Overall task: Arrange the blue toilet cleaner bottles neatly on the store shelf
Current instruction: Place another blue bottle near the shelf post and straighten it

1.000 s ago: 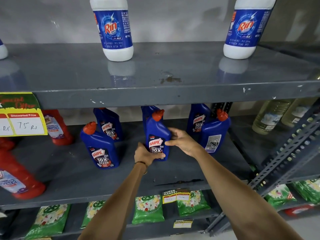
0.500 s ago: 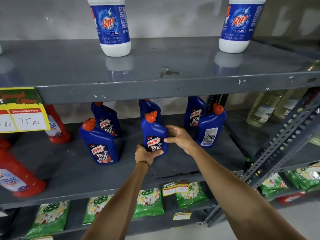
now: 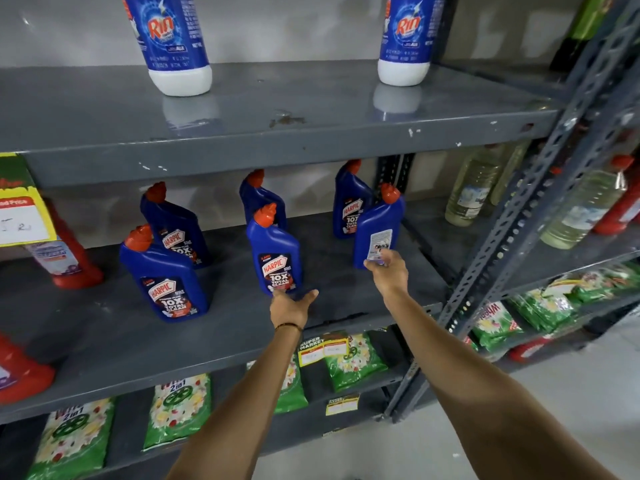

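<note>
Six blue bottles stand on the middle shelf (image 3: 104, 344). Left hand (image 3: 290, 306) lies released before the centre bottle (image 3: 277, 258). Right hand (image 3: 387, 271) touches the right-hand bottle (image 3: 375, 233), label facing backward; grip unclear. Next: turn it label-forward.

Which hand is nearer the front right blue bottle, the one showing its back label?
Right. The right hand touches the back-label bottle at its lower edge; the left hand sits open below the middle front bottle.
</note>
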